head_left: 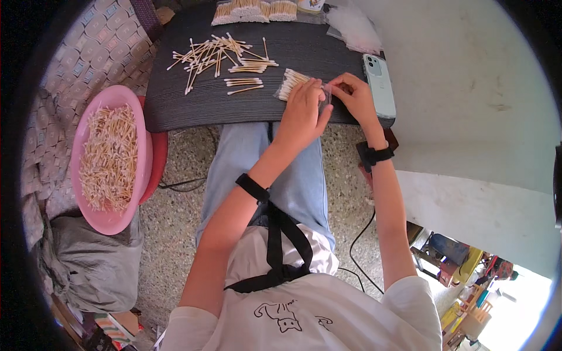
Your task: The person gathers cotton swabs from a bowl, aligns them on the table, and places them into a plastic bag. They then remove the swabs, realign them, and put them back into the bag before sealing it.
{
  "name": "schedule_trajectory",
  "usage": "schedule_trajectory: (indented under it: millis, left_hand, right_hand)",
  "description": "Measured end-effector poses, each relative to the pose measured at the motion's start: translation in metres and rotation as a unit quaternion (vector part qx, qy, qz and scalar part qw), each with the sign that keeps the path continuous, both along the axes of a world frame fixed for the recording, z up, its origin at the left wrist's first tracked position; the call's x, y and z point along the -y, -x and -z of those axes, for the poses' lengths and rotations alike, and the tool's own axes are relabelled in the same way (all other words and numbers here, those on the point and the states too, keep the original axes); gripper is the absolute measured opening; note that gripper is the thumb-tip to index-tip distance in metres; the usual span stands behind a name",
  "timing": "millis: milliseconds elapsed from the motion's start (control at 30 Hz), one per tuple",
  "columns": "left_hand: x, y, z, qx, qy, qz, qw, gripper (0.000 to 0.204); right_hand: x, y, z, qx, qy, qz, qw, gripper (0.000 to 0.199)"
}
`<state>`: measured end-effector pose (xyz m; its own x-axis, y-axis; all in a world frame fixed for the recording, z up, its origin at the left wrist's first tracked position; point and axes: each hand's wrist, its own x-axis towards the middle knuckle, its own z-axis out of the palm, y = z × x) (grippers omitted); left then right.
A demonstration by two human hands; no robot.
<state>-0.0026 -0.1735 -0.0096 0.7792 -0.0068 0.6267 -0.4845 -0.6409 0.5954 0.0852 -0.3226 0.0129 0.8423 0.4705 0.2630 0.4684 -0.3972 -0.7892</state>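
Observation:
A small clear plastic bag of cotton swabs lies near the front edge of the dark table, right of the middle. Over it lies my left hand, its fingers bent round the bag and pressing on it. My right hand pinches the clear end of the same bag, thumb and forefinger together. Left of the bag are short rows of loose cotton swabs. Behind them spreads a scattered pile of cotton swabs. The bag's far end is partly hidden by my fingers.
Filled swab bags line the table's far edge, with clear empty bags at far right. A phone lies on the right edge, beside the wall. On my left stands a pink basin full of swabs. Cables run across the floor.

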Motion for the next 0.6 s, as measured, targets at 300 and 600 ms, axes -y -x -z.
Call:
schedule_trajectory:
  millis: [300,600]
  left_hand:
    - [0.017,0.002,-0.007,0.014,-0.02,-0.092,0.995,0.056]
    - [0.013,-0.002,-0.007,0.026,-0.015,-0.082,0.996,0.049]
  right_hand:
    - [0.003,0.017,0.013,-0.044,-0.102,0.069,0.991,0.01]
    - [0.002,0.019,0.008,-0.09,-0.163,0.017,0.982,0.007]
